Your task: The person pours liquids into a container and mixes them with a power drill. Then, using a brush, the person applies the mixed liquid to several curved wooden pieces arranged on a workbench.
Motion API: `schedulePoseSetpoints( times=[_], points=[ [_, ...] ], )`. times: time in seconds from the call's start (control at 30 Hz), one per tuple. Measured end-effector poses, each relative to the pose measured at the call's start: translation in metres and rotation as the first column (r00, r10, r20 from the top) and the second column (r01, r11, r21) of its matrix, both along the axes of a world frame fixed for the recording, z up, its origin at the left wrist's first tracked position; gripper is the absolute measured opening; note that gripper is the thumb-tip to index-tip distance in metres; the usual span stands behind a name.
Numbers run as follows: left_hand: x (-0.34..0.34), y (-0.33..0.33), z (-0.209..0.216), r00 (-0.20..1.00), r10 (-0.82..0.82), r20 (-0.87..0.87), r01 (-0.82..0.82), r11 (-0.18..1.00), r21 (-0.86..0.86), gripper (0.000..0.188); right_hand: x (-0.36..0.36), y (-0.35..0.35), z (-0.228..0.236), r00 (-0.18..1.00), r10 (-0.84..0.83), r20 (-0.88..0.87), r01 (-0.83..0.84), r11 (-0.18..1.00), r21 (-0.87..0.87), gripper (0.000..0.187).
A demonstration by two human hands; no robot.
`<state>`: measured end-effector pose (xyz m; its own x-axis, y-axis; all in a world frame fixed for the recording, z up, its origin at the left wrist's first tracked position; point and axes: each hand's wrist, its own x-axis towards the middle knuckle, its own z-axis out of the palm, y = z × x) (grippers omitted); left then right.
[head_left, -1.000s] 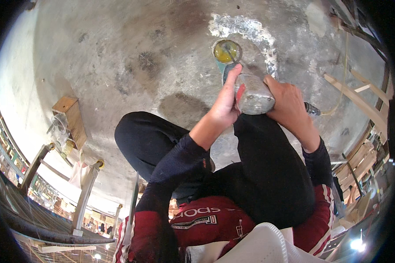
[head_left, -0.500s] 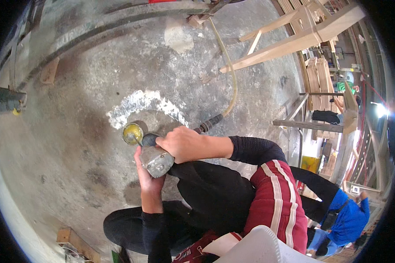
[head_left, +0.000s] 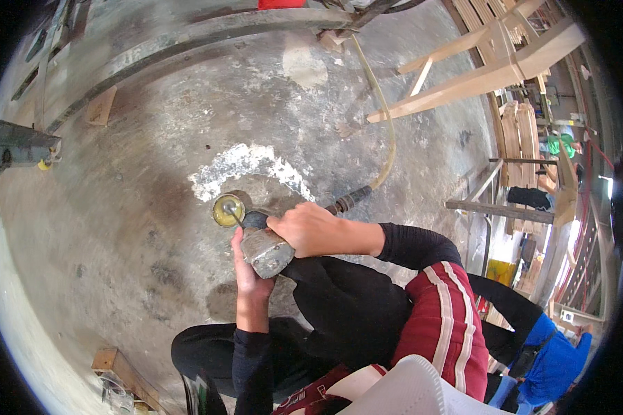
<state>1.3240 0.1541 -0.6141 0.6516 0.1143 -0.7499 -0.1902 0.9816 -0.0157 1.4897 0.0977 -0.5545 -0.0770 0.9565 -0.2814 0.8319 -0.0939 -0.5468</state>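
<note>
On the grey concrete floor [head_left: 138, 207], beside a white patch [head_left: 246, 162], a pale air hose [head_left: 386, 131] curves to a metal pneumatic tool [head_left: 266, 250] — right hand [head_left: 310, 228] wrapped over it, left hand [head_left: 246, 273] gripping beneath — just beside a small yellow tin [head_left: 227, 209].

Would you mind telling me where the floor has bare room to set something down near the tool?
Bare grey concrete floor lies open left of the round yellow disc, up to the small wooden block. It is crowded at the silver air tool, gripped by left hand and right hand, with its yellowish hose trailing behind.
</note>
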Motion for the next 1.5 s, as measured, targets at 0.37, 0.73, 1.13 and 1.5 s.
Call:
schedulePoseSetpoints(
  times=[0.37, 0.73, 1.13, 1.5],
  points=[
    [0.007, -0.003, 0.007, 0.998, 0.049, -0.037, -0.054, 0.99, -0.131, 0.055, 0.004, -0.003, 0.004, 1.0, 0.015, 0.022, -0.014, 0.999, -0.044, 0.026],
    [-0.008, -0.001, 0.01, 0.998, 0.0, -0.071, -0.008, 0.994, -0.112, 0.059, -0.004, 0.01, 0.017, 0.999, 0.052, 0.008, -0.051, 0.994, -0.097, 0.032],
    [-0.008, -0.004, 0.009, 0.997, 0.036, -0.073, -0.044, 0.993, -0.109, 0.066, -0.005, 0.011, 0.008, 0.995, 0.076, 0.067, -0.059, 0.972, -0.229, 0.038],
    [0.002, -0.004, 0.018, 0.992, 0.071, -0.1, -0.091, 0.974, -0.209, 0.053, -0.002, 0.01, 0.018, 0.989, 0.099, 0.109, -0.07, 0.968, -0.242, 0.037]
  ],
)
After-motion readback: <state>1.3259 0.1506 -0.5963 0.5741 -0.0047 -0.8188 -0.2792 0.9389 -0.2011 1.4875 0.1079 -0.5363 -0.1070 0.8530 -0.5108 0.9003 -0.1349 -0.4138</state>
